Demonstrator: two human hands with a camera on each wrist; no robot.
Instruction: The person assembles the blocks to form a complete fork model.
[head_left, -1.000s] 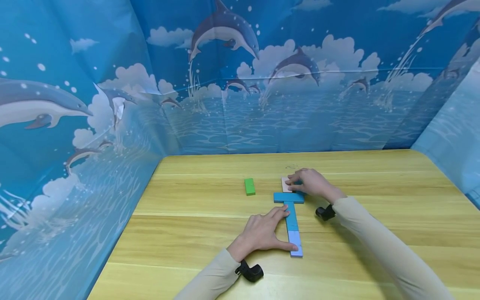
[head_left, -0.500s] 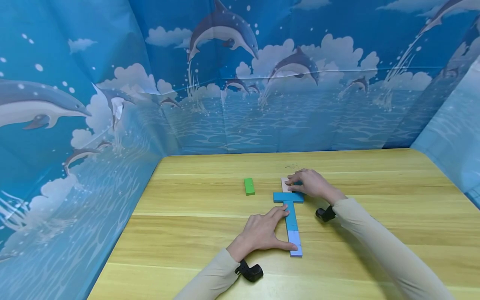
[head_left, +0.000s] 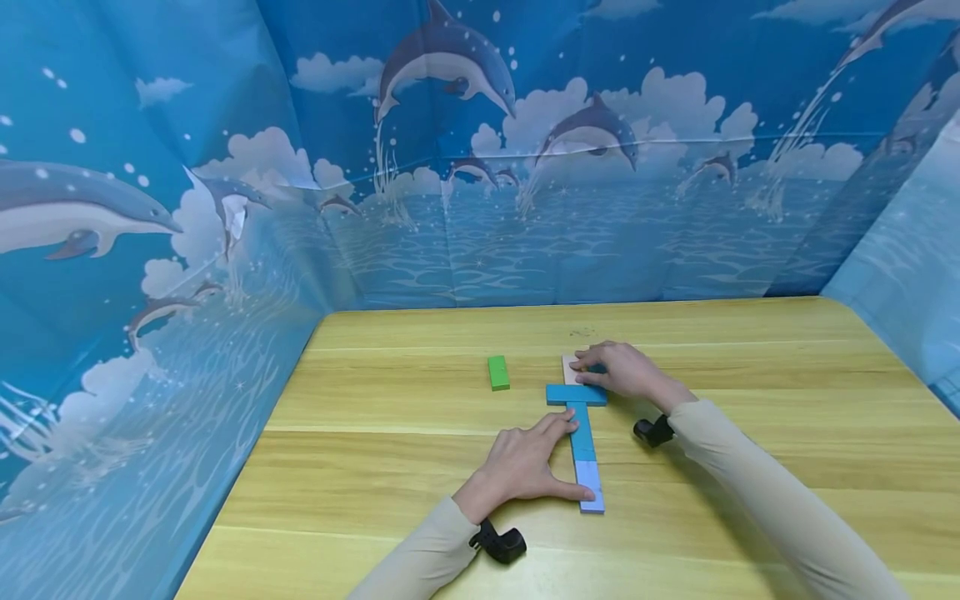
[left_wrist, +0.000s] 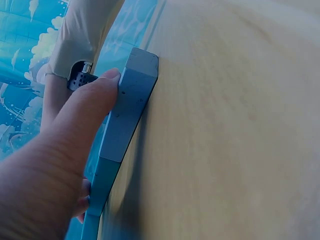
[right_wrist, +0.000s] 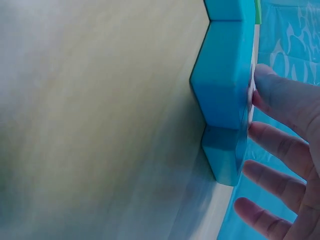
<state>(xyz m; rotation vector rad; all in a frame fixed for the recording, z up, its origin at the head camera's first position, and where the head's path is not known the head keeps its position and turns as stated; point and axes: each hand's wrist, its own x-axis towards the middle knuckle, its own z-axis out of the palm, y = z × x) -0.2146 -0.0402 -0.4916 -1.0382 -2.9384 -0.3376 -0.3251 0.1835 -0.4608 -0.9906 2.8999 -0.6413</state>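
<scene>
Flat blocks form a row on the table: a lavender block (head_left: 588, 479) nearest, a teal block (head_left: 582, 437) behind it, a blue block (head_left: 574, 395) laid crosswise, and a pale pink block (head_left: 572, 370) at the far end. My left hand (head_left: 521, 461) spans the near part, thumb resting on the lavender block and fingertips on the teal one. At the far end, my right hand (head_left: 630, 368) rests its thumb and fingertips on the pale pink block, fingers fairly straight. Another blue-teal block (right_wrist: 222, 152) shows beneath that hand, partly hidden in the head view.
A green block (head_left: 498, 373) lies apart on the wooden table (head_left: 390, 475), left of the row. Behind the table hangs a blue dolphin-print cloth (head_left: 525, 242). Each wrist carries a small black camera, such as the left wrist's camera (head_left: 502, 546).
The right hand and wrist have shifted very slightly toward the person. The left hand and the blocks have stayed in place.
</scene>
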